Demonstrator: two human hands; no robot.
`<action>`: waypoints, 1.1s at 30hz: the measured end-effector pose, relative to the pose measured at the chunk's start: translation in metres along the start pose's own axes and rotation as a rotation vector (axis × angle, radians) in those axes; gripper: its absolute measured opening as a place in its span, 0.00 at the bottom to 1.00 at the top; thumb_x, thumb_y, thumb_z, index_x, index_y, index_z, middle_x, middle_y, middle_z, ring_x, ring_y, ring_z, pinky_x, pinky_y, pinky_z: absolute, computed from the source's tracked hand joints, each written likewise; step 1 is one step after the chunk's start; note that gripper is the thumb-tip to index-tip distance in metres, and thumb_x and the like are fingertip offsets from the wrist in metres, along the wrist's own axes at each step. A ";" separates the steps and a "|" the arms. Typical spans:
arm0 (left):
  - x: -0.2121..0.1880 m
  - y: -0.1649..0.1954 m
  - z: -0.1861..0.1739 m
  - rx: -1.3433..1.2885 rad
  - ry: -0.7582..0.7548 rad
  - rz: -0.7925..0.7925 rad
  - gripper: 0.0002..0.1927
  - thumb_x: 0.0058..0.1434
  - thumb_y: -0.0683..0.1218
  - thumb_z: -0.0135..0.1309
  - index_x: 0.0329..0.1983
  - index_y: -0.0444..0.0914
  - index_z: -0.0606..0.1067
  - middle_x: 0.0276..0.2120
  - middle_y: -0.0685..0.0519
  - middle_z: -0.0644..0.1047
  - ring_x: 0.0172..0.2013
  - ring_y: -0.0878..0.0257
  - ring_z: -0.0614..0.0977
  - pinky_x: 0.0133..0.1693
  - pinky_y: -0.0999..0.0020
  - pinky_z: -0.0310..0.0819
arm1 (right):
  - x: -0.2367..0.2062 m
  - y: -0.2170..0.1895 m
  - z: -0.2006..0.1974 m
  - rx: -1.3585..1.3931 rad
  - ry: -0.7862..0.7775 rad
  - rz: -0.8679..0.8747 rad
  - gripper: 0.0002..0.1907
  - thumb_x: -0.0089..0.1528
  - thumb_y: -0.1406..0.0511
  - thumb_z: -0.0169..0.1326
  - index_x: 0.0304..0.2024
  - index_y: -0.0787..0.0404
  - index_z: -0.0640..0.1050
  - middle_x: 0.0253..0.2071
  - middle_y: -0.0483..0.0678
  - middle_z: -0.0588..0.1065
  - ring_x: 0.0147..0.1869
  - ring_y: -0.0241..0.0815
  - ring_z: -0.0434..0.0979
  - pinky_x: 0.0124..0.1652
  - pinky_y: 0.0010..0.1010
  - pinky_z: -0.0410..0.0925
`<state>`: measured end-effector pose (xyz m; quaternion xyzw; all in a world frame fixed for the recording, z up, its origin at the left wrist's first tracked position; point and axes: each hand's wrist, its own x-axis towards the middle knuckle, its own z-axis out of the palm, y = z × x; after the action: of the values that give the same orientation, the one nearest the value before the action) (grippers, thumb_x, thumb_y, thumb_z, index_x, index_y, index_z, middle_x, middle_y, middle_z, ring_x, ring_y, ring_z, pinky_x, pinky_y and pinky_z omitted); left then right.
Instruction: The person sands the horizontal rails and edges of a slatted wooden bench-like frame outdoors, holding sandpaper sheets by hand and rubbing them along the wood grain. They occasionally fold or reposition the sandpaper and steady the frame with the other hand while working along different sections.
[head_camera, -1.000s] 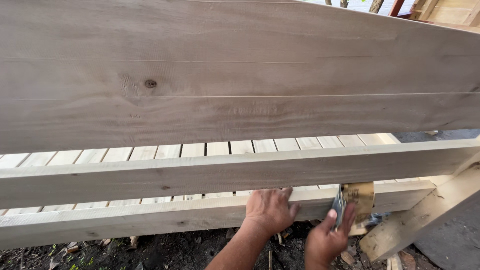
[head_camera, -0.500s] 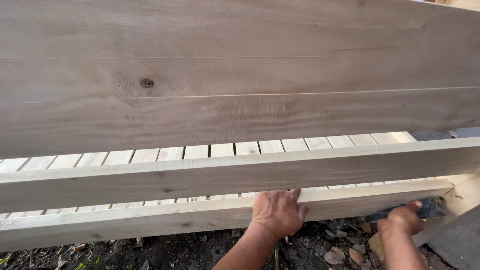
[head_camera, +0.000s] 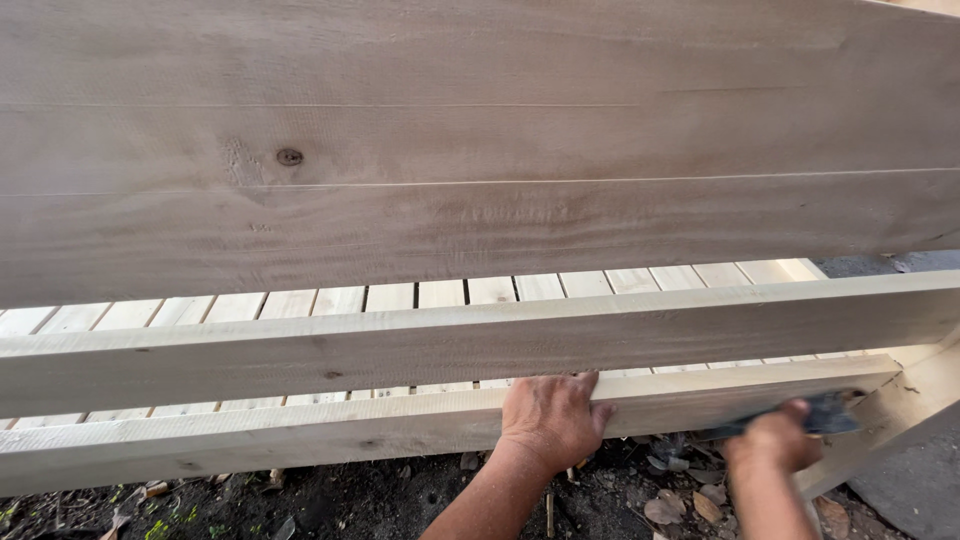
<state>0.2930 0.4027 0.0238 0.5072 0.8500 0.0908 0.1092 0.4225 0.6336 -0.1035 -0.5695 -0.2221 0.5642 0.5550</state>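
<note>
Left hand (head_camera: 553, 420) flat on lower rail (head_camera: 300, 430) | right hand (head_camera: 775, 440) clamps dark tool (head_camera: 815, 415), axis along rail, tip rightward

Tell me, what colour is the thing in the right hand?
Dark grey tool, seen in the head view.

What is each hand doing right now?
Left hand: open, fingers pressed on the pale lower wooden rail.
Right hand: closed on a dark flat tool.

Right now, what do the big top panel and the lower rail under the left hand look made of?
Top panel: bare, unfinished wood, with visible grain and a dark knot. Lower rail, touched by the left hand: pale raw sawn timber, apparently unpainted.
</note>
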 end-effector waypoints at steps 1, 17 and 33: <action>0.000 0.000 -0.001 -0.007 0.003 0.002 0.26 0.70 0.63 0.41 0.56 0.41 0.74 0.41 0.47 0.83 0.47 0.55 0.84 0.48 0.55 0.75 | 0.002 -0.010 0.001 -0.012 0.009 0.051 0.29 0.71 0.51 0.45 0.60 0.68 0.61 0.50 0.56 0.76 0.57 0.53 0.80 0.50 0.41 0.72; -0.004 -0.005 -0.003 -0.030 0.007 0.027 0.26 0.73 0.61 0.34 0.63 0.43 0.70 0.50 0.46 0.80 0.56 0.52 0.78 0.55 0.51 0.70 | -0.043 0.008 -0.002 -0.011 -0.020 0.025 0.32 0.69 0.51 0.43 0.64 0.68 0.54 0.56 0.58 0.73 0.57 0.49 0.77 0.55 0.44 0.70; -0.004 -0.007 0.002 -0.022 -0.044 -0.012 0.28 0.73 0.62 0.32 0.70 0.48 0.65 0.56 0.49 0.79 0.59 0.56 0.77 0.57 0.54 0.70 | -0.100 0.014 -0.002 -0.027 0.018 0.007 0.25 0.70 0.55 0.47 0.58 0.69 0.67 0.54 0.59 0.77 0.54 0.48 0.83 0.54 0.37 0.76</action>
<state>0.2895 0.3962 0.0208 0.5027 0.8494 0.0885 0.1340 0.3923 0.5412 -0.0773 -0.5828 -0.2227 0.5579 0.5473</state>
